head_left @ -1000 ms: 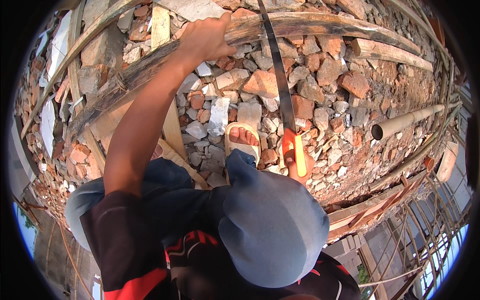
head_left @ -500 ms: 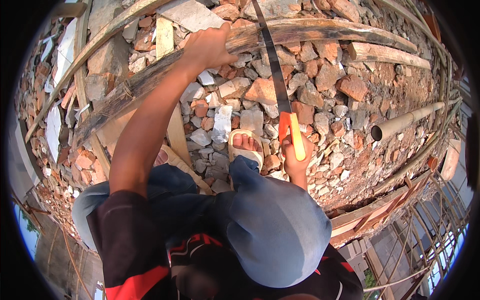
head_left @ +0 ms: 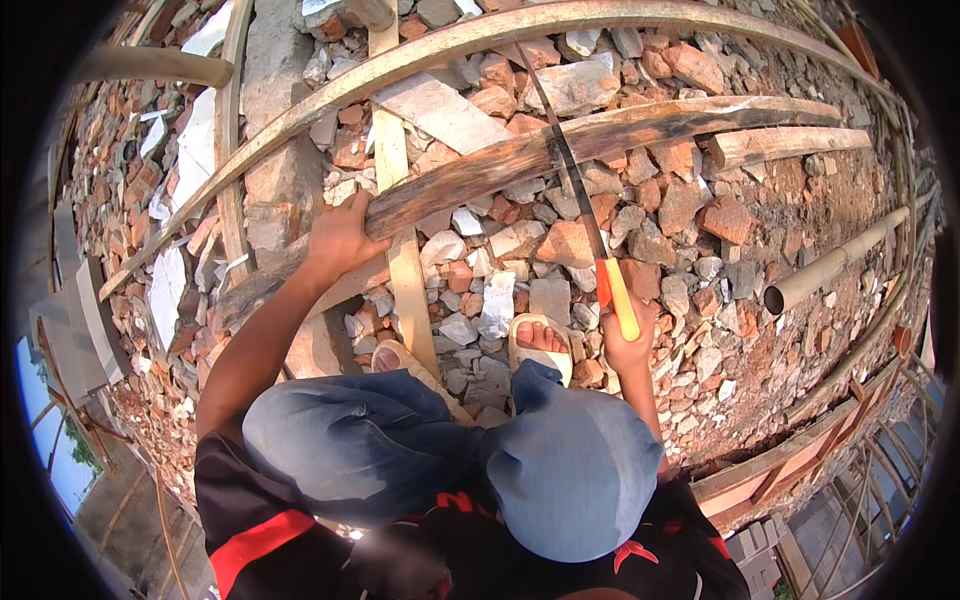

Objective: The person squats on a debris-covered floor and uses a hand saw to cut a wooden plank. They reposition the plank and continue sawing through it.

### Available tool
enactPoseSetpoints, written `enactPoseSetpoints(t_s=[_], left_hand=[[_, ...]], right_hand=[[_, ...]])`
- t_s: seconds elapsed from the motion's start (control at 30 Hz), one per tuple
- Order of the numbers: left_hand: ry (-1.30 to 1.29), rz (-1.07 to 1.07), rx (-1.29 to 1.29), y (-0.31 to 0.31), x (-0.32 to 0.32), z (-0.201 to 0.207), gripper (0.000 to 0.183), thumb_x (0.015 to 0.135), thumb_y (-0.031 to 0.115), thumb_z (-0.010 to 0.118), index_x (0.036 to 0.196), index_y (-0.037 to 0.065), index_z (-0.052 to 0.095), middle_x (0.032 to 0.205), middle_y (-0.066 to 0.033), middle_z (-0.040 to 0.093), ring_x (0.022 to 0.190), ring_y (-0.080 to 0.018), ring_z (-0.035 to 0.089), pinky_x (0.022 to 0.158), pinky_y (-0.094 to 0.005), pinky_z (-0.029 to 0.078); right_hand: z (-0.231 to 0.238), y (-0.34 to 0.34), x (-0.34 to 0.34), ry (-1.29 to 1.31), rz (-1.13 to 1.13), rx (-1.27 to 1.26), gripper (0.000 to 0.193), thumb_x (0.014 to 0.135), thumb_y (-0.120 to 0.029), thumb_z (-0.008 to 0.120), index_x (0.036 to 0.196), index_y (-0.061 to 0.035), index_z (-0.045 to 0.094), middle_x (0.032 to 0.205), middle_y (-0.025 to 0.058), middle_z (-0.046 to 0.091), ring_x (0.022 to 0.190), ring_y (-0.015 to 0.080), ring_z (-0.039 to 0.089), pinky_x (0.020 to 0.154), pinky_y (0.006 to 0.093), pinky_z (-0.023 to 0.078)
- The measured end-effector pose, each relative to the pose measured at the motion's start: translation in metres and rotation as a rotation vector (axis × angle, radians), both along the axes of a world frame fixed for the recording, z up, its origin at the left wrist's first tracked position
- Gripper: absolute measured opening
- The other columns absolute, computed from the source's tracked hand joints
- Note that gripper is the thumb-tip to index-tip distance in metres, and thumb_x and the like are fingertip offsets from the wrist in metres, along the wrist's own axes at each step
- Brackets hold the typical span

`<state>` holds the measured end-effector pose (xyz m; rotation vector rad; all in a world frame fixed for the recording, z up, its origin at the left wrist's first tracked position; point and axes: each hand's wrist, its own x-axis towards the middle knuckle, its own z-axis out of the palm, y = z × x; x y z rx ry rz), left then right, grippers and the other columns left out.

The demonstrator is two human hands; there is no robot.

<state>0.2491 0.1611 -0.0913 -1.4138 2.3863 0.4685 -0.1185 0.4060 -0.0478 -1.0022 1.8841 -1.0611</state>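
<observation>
Here the left hand clamps the stiff, heavy-looking weathered plank lying across brick rubble, best steadied near the cut, while the right hand grips the orange-handled saw.

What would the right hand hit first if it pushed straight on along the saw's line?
The right hand grips the saw's orange handle, pointing up-picture along the blade. Straight ahead lies brick rubble, then the weathered wooden pole the blade crosses. Depth is unclear; likely the pole first.
</observation>
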Motion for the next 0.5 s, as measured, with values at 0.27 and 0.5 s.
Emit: enactPoseSetpoints(t_s=[0.27,0.5], left_hand=[[-0.038,0.041,-0.039,0.0,-0.006,0.005,0.072,0.07,0.047,0.082,0.122,0.006,0.053,0.089,-0.0197,0.074,0.084,-0.0415,0.072,0.076,-0.0505,0.057],[0.027,0.051,-0.038,0.003,0.0,0.0,0.071,0.07,0.044,0.082,0.123,0.005,0.053,0.088,-0.0232,0.072,0.086,-0.0441,0.071,0.078,-0.0519,0.057]], right_hand=[[0.021,0.056,-0.012,-0.087,-0.059,0.083,0.013,0.077,-0.005,0.054,0.081,0.0032,0.063,0.062,0.0024,0.056,0.052,0.0095,0.047,0.051,0.0269,0.041],[0.015,0.042,-0.003,0.161,0.077,-0.024,0.006,0.078,-0.004,0.056,0.076,0.0005,0.059,0.059,0.0034,0.054,0.049,0.0118,0.047,0.05,0.029,0.039]])
